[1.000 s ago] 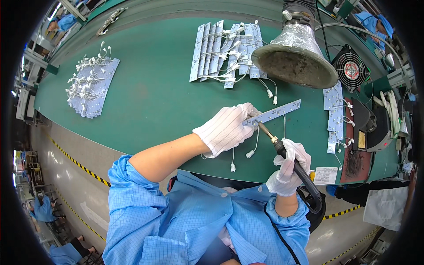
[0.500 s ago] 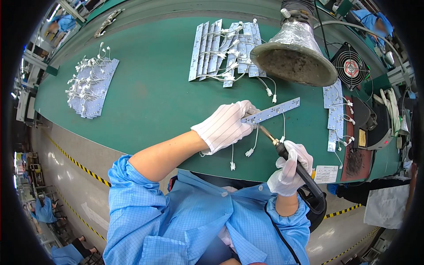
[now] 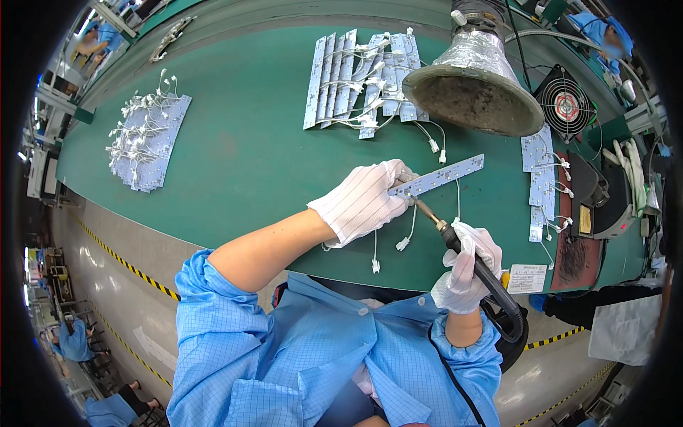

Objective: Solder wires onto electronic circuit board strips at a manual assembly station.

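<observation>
Head camera is showing us our two white-gloved hands working above a green table (image 3: 249, 156). Our left hand (image 3: 364, 203) is grasping one end of a pale blue strip (image 3: 445, 174), which is slanting up toward the right, above the near part of the table. Our right hand (image 3: 466, 270) is gripping a soldering iron (image 3: 491, 282) by its dark handle, and the metal tip (image 3: 429, 212) is pointing at the strip's held end; whether it is touching, we cannot tell. White plugs (image 3: 403, 244) on thin wires are hanging below the strip and the left hand. Farther away, more strips (image 3: 327, 82) are lying side by side with their wires, and a big funnel (image 3: 473, 103) is standing just beside them. At the left, another pile (image 3: 162, 153) of strips is resting well apart from our hands. At the right, some other strips (image 3: 537, 167) are lying near a black fan (image 3: 565, 107), and a paper sheet (image 3: 528, 279) is lying near the right hand.
</observation>
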The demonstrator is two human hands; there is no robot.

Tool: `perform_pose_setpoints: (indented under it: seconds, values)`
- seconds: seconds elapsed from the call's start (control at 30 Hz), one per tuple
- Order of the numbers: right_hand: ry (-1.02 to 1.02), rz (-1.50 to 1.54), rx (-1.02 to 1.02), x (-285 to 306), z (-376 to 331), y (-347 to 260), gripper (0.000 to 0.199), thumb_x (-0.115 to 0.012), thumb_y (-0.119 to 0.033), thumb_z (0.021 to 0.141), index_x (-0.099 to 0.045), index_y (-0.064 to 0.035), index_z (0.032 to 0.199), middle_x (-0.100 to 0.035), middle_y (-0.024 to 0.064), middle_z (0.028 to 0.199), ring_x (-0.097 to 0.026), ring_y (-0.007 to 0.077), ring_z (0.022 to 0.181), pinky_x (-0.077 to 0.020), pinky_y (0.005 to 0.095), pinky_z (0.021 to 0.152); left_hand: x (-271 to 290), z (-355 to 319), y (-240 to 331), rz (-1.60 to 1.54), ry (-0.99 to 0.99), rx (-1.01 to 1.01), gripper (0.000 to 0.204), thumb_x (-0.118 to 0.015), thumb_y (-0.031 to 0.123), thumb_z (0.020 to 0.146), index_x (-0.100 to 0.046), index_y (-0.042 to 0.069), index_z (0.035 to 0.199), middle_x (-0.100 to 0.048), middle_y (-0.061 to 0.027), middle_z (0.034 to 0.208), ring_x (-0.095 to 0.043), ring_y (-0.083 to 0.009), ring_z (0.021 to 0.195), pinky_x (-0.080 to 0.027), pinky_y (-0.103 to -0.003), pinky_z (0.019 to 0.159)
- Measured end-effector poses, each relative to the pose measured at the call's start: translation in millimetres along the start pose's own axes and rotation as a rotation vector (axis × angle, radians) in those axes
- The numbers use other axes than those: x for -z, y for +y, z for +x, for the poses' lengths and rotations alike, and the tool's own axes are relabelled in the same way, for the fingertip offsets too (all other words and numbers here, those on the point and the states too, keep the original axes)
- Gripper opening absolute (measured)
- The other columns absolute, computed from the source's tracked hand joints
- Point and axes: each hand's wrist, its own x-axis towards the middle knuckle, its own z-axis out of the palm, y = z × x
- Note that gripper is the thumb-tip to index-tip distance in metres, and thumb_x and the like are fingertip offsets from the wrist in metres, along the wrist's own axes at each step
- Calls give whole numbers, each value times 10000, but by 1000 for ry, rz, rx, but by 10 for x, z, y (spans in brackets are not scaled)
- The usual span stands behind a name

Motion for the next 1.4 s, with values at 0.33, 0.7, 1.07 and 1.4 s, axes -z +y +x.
perform_pose_setpoints:
  seconds: [0.33,0.7,1.07,1.4]
  values:
    - [-34,-3,-5,14,31,-40,242,-520,-80,801,-513,70,992,-611,170,895,-588,221,765,-488,329,721,6,-2,0,29,10,-14,284,-637,179,804,-564,-19,993,-654,-199,823,-636,-358,766,-504,-390,684]
    - [164,38,-21,18,-9,6,215,-410,-54,947,-492,5,1137,-557,185,968,-606,250,833,-536,329,734,5,-145,372,730,-60,-6,509,-696,469,748,-590,-1,913,-635,-171,838,-643,-332,818,-522,-399,676]
    - [80,36,96,-19,-10,-17,217,-474,-130,871,-589,48,919,-601,163,948,-602,263,825,-499,365,731,25,-1,15,121,-58,97,393,-707,258,766,-618,-45,999,-667,-210,863,-654,-312,783,-503,-365,728]
    - [-65,61,117,-8,57,-11,264,-529,-111,813,-516,65,1009,-587,165,844,-545,221,702,-449,328,627,13,13,-5,123,4,32,296,-682,242,751,-660,-12,901,-632,-216,779,-617,-376,751,-486,-409,700]
